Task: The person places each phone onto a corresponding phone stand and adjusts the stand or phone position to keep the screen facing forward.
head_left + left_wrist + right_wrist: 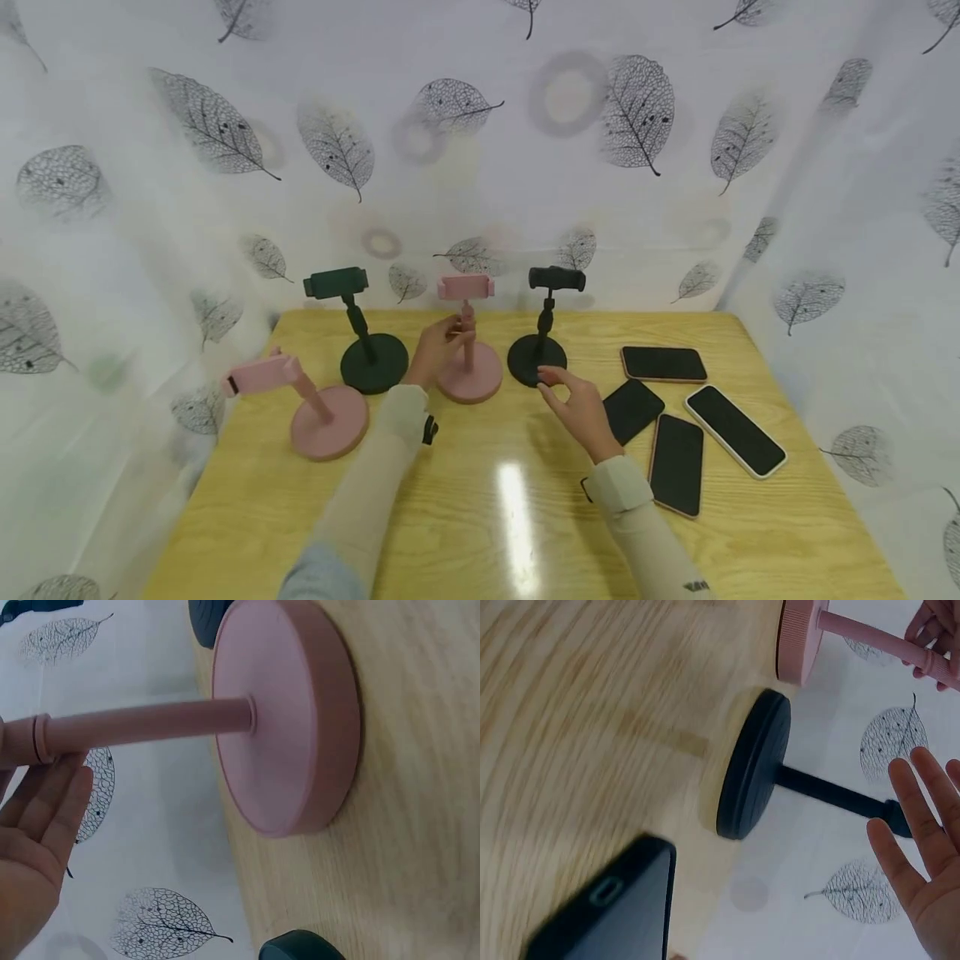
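Pink and matt all over, the middle stand (470, 385) is upright on the wooden tabletop (442, 517), between a dark green stand (374, 373) and a black stand (546, 321). The left hand (437, 352) holds it by the upper stem, its fingers (56, 799) curled close under the ringed collar (43, 739). The right hand (583, 414) is in front of the black stand, its fingers stretched and spread, seemingly holding nothing; whether a fingertip brushes the stand I cannot tell.

Judging by looks, the pink stand is stiff plastic, fairly light, with most of its weight in the thick round base (274, 772). Its smooth stem could turn or slip under a loose touch, so the collar gives a surer hold; for lifting, low on the stem should steady it best. The holder (467, 288) at the top is probably jointed and a poor place to pull.

Another pink stand (333, 423) is at the far left; four phones, including a white-edged phone (735, 429), lie at the right.
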Motion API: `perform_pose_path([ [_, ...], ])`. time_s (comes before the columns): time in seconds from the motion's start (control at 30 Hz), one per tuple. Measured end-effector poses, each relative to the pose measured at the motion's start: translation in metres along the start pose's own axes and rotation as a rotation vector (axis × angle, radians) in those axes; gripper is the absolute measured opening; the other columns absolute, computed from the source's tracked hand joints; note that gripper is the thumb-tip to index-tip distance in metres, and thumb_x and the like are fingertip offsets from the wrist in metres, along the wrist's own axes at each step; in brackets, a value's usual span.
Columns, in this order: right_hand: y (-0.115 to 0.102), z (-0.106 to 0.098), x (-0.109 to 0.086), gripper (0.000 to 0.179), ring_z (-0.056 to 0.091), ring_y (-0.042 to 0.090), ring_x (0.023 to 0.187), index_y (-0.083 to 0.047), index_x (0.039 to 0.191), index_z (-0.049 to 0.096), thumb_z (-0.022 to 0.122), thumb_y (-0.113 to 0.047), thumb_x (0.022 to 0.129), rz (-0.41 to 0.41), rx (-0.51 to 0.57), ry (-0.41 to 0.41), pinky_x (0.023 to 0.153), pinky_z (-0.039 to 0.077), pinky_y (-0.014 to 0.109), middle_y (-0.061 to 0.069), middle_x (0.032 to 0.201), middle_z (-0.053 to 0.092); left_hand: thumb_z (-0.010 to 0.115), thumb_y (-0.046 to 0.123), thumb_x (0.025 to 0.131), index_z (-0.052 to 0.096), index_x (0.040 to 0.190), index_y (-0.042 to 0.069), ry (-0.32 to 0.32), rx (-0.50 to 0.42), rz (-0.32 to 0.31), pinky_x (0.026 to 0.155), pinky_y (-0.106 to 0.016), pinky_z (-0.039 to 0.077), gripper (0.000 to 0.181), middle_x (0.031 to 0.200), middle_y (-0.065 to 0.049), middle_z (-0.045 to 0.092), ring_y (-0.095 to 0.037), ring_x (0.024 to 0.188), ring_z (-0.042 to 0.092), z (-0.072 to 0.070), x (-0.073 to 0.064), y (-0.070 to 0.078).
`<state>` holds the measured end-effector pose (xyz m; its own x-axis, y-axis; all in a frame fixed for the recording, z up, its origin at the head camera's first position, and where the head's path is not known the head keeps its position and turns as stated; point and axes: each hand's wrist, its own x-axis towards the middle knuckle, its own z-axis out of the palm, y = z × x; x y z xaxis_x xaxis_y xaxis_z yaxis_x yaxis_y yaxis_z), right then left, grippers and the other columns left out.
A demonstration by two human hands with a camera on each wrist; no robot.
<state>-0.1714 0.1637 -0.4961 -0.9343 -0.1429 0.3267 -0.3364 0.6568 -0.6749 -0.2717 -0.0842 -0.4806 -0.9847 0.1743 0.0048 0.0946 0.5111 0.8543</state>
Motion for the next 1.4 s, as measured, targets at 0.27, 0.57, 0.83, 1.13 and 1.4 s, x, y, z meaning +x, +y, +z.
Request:
perform_pose_path([
  [0.27, -0.003, 0.027, 0.023, 0.032, 0.062, 0.026, 0.108, -0.010, 0.123, 0.060, 0.061, -0.019, 0.092, 0.032, 0.205, -0.187, 0.093, 0.050, 0.045, 0.011, 0.117, 0.066, 0.063, 0.038, 0.088, 0.060, 0.126, 0.013, -0.044, 0.071, 0.078, 0.097, -0.042, 0.048, 0.046, 0.121, -0.007, 0.065, -0.025, 0.115, 0.059, 0.022, -0.042, 0.018],
  [0.57, -0.012, 0.036, 0.021, 0.038, 0.061, 0.029, 0.109, -0.006, 0.126, 0.058, 0.063, -0.019, 0.090, -0.016, 0.288, -0.292, 0.091, 0.051, 0.044, 0.014, 0.122, 0.063, 0.071, 0.033, 0.083, 0.034, 0.145, 0.022, -0.044, 0.055, 0.215, 0.106, -0.046, 0.039, 0.073, 0.146, -0.007, 0.041, -0.025, 0.135, 0.040, 0.030, -0.075, 0.035],
  [0.83, -0.016, 0.041, 0.025, 0.028, 0.065, 0.025, 0.104, -0.008, 0.117, 0.062, 0.060, -0.021, 0.093, 0.008, 0.331, -0.339, 0.087, 0.054, 0.037, 0.011, 0.112, 0.068, 0.084, 0.015, 0.070, 0.038, 0.140, 0.007, 0.263, 0.288, 0.779, 0.100, -0.042, 0.044, 0.084, 0.139, -0.014, 0.045, -0.026, 0.127, 0.045, -0.009, -0.068, 0.071],
  [1.13, -0.025, 0.037, 0.021, 0.019, 0.064, 0.029, 0.106, -0.001, 0.107, 0.063, 0.058, -0.014, 0.093, 0.053, 0.391, -0.374, 0.089, 0.053, 0.037, 0.017, 0.113, 0.066, 0.081, 0.029, 0.074, 0.063, 0.121, 0.012, 0.296, 0.572, 0.987, 0.090, -0.031, 0.051, 0.053, 0.116, -0.006, 0.064, -0.019, 0.104, 0.062, -0.001, -0.052, 0.094],
  [1.4, -0.057, 0.019, 0.011, 0.014, 0.065, 0.028, 0.099, 0.003, 0.102, 0.062, 0.059, -0.005, 0.091, 0.024, 0.360, -0.336, 0.084, 0.055, 0.029, 0.018, 0.104, 0.068, 0.084, 0.029, 0.070, 0.070, 0.112, 0.013, 0.431, 0.604, 1.032, 0.067, -0.026, 0.056, 0.047, 0.090, -0.003, 0.071, -0.015, 0.079, 0.067, 0.007, -0.056, 0.091],
])
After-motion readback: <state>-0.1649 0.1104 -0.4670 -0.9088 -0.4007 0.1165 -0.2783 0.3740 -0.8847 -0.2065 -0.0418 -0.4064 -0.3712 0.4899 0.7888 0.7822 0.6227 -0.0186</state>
